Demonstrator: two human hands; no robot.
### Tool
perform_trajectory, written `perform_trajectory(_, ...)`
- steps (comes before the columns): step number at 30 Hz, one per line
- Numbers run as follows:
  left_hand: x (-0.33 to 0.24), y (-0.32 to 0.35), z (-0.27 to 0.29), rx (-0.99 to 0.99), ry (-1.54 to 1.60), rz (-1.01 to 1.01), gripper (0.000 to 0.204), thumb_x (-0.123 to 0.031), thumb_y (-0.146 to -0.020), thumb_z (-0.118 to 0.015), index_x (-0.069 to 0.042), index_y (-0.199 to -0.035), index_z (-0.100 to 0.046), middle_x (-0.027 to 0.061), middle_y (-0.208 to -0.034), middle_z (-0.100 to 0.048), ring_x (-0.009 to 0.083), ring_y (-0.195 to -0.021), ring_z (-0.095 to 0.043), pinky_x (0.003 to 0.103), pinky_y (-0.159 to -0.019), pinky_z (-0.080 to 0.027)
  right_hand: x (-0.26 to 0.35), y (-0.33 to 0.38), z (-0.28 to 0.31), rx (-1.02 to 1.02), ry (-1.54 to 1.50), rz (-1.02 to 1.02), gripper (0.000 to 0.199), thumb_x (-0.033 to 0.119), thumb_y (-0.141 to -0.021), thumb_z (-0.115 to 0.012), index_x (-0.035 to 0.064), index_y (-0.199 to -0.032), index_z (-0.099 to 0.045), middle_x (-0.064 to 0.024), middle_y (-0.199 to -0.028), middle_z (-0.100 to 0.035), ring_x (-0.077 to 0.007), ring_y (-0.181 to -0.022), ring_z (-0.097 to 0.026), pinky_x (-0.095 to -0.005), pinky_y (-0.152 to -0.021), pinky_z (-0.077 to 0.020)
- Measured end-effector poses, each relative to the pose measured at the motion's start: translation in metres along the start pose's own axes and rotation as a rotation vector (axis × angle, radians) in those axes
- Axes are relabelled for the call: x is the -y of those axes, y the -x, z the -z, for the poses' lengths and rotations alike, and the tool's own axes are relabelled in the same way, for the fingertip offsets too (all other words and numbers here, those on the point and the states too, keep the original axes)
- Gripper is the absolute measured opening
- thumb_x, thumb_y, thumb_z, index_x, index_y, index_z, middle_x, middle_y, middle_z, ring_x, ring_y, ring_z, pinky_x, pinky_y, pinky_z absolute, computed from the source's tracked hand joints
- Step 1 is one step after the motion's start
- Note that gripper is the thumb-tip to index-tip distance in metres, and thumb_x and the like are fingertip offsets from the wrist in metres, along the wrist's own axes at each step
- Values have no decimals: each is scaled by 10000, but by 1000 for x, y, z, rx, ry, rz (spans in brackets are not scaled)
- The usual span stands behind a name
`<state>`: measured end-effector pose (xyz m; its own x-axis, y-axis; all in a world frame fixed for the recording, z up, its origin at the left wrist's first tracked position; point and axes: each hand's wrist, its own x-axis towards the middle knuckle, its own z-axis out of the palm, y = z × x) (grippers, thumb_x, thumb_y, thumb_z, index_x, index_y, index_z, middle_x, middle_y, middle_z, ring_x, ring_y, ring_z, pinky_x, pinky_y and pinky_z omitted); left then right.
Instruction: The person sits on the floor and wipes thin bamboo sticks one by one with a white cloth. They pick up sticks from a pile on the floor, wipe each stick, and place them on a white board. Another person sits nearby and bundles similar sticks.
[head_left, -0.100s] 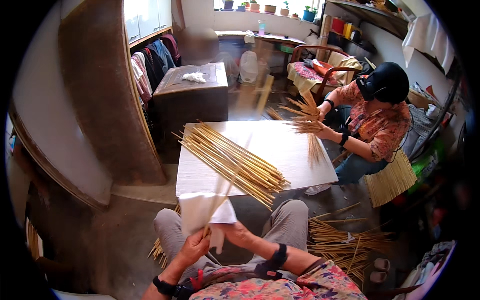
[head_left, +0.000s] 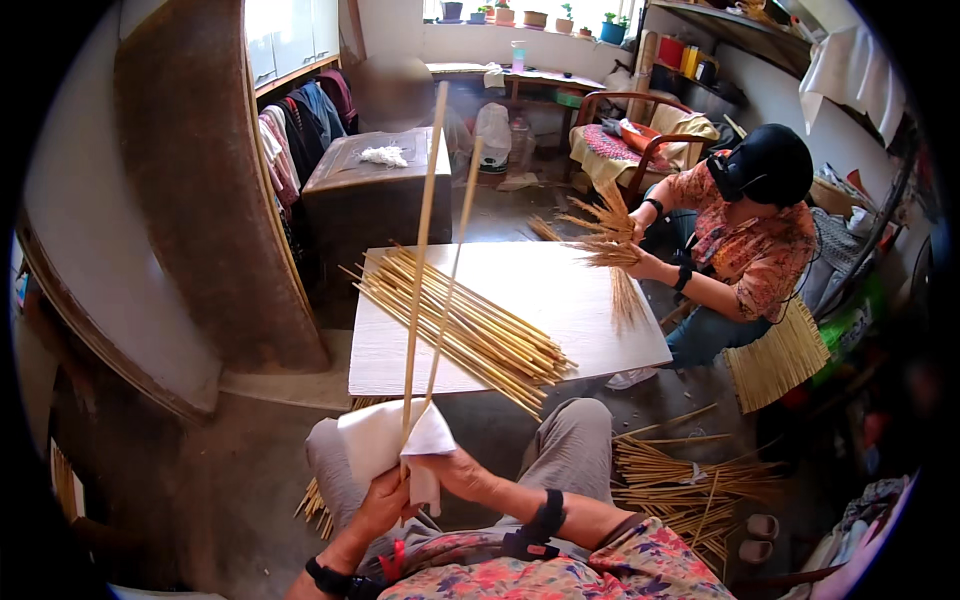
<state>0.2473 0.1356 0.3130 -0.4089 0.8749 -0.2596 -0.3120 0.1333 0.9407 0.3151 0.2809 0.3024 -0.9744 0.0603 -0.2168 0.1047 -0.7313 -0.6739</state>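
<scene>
Two long straw-coloured stalks rise steeply from between my hands, their tops spread apart. Low on the stalks, my left hand is closed round them above my lap. A white cloth is wrapped partly about the stalks, and my right hand grips it from the right side, its fingertips hidden by the folds. Just beyond, a pile of similar stalks lies slantwise across a pale low table.
Across the table's right end, a co-worker holds a bunch of bristly plant heads. More stalks lie on the floor to my right, near a pair of slippers. A brown box stands beyond the table.
The stalks, smeared by motion before, now show sharply, more upright and visibly apart. My hands and the cloth have shifted slightly left.
</scene>
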Motion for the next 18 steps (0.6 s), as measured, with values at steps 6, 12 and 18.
perform_trajectory(6,15,12,13,167,458,274,169,-224,-910,-421,-93,-834,-497,-17,-551,-381,75,-406,-313,210,-379,-242,-16,-6,-18,-88,206,167,333,204,-817,-581,37,-1090,-485,-24,-923,-547,-112,-826,-514,-262,-723,-448)
perform_trajectory(12,15,21,17,76,241,267,156,-226,-904,-454,-86,-874,-515,-35,-574,-389,66,-467,-358,213,-414,-279,-17,-17,-24,-123,-82,386,308,163,-841,-556,51,-1115,-474,-11,-998,-519,-108,-930,-483,-262,-822,-412)
perform_trajectory(18,30,63,54,-224,-859,-229,123,-169,-846,-515,-48,-823,-520,142,-660,-552,287,-580,-566,365,-500,-434,49,-21,-16,-260,-96,695,387,182,-851,-549,77,-1190,-396,-20,-1050,-489,-130,-970,-478,-288,-843,-416)
